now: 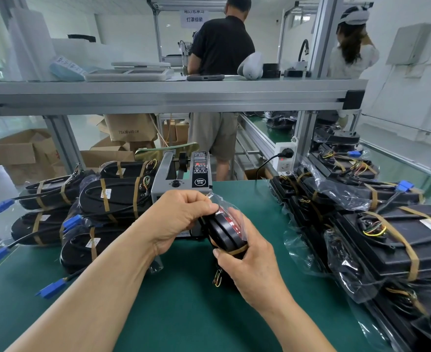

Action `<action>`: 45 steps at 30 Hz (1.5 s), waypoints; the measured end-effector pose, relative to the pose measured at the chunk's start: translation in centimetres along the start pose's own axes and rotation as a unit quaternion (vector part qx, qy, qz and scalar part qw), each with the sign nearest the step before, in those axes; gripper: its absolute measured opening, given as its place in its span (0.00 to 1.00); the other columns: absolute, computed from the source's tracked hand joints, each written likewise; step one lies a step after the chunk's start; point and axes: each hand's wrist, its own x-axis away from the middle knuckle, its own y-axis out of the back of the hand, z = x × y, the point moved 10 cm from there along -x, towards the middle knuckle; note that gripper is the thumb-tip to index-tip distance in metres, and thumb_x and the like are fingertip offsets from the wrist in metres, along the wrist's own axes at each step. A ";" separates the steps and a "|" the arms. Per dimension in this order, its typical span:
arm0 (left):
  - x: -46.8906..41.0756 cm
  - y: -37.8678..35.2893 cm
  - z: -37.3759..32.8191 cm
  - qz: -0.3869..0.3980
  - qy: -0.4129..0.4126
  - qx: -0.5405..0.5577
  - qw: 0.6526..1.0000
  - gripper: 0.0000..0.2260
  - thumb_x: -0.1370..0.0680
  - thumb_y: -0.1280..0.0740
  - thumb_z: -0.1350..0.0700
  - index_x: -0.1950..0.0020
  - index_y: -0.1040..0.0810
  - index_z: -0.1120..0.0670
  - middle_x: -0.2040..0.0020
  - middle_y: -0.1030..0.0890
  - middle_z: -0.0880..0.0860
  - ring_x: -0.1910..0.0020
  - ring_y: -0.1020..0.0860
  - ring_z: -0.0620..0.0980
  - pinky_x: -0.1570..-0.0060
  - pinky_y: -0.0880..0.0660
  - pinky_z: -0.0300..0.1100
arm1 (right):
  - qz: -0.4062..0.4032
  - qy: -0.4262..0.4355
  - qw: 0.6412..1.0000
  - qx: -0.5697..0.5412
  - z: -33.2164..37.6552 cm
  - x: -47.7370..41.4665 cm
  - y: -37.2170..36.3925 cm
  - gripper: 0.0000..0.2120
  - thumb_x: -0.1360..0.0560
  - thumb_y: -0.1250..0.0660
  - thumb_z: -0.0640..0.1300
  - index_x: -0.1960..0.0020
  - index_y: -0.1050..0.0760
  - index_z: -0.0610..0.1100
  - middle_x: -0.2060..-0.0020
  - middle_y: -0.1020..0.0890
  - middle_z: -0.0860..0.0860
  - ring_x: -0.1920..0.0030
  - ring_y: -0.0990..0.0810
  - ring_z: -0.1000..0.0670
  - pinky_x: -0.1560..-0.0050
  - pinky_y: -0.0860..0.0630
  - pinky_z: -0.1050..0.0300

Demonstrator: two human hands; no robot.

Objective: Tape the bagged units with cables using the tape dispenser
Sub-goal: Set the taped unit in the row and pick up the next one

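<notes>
fingers (204, 205) of left hand (179, 222) and right hand (252, 268) pinch bagged unit (226, 233), one band on; taped stack (113, 199) 9 o'clock; 3 o'clock pile (392, 240) likely pending.

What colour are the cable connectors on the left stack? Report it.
The cable connectors are bright blue, clearest in the head view.

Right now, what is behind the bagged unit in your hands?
The tape dispenser stands behind the bagged unit, its control panel showing above the left hand. Its lower front is covered by that hand and the unit.
</notes>
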 end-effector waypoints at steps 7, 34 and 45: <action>-0.1 0.2 0.1 -0.019 -0.005 0.019 1.000 0.07 0.25 0.28 0.62 0.63 0.19 0.56 0.65 0.18 0.52 0.69 0.22 0.42 0.70 0.26 0.33 | 0.006 -0.001 1.000 -0.009 0.0 0.0 -0.1 0.34 0.32 0.28 0.38 0.34 0.29 0.67 0.45 0.18 0.61 0.45 0.20 0.57 0.48 0.26 0.69; -0.9 0.8 2.4 -0.100 0.010 0.037 0.994 0.07 0.25 0.26 0.55 0.60 0.21 0.53 0.68 0.20 0.48 0.73 0.25 0.42 0.71 0.24 0.36 | 0.007 -0.014 1.000 -0.008 -0.5 0.0 -0.2 0.35 0.34 0.29 0.43 0.32 0.30 0.66 0.44 0.18 0.62 0.45 0.20 0.59 0.48 0.26 0.68; 0.2 0.0 3.1 -0.090 -0.043 0.114 0.988 0.06 0.25 0.27 0.60 0.50 0.20 0.53 0.56 0.26 0.56 0.55 0.25 0.51 0.50 0.24 0.52 | 0.002 -0.009 1.000 -0.021 0.2 -0.1 0.4 0.36 0.33 0.27 0.35 0.35 0.28 0.67 0.48 0.17 0.63 0.48 0.19 0.60 0.51 0.28 0.72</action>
